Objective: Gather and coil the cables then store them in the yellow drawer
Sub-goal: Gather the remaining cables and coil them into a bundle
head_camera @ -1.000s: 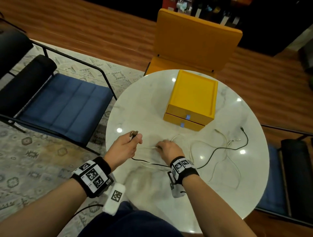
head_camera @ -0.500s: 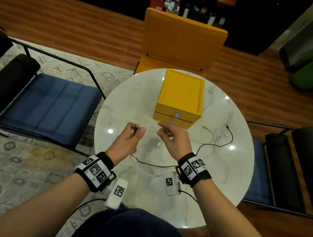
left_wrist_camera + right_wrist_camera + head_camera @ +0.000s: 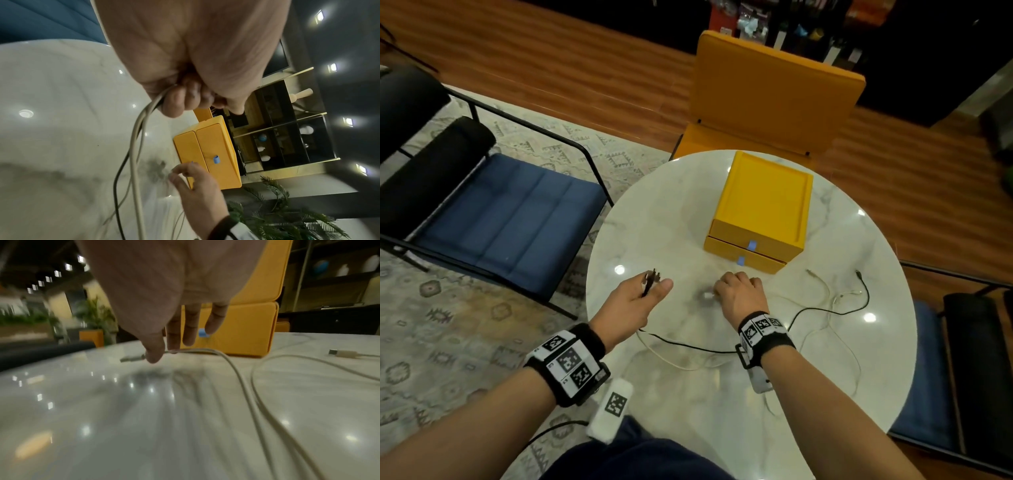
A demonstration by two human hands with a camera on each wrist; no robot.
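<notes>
Your right hand (image 3: 741,294) dropped onto a limp white cable (image 3: 207,352) at 12 o'clock, pinching its stiffer plug end; left hand (image 3: 633,301) clutches gathered ends.

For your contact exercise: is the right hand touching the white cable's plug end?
Touching. In the right wrist view the right hand pinches the white cable just behind its plug.

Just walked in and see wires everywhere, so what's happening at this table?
A person is gathering cables on the marble table. The left hand grips the ends of a black and a white cable. The right hand pinches a white cable's plug at the tabletop. The yellow drawer looks closed.
</notes>
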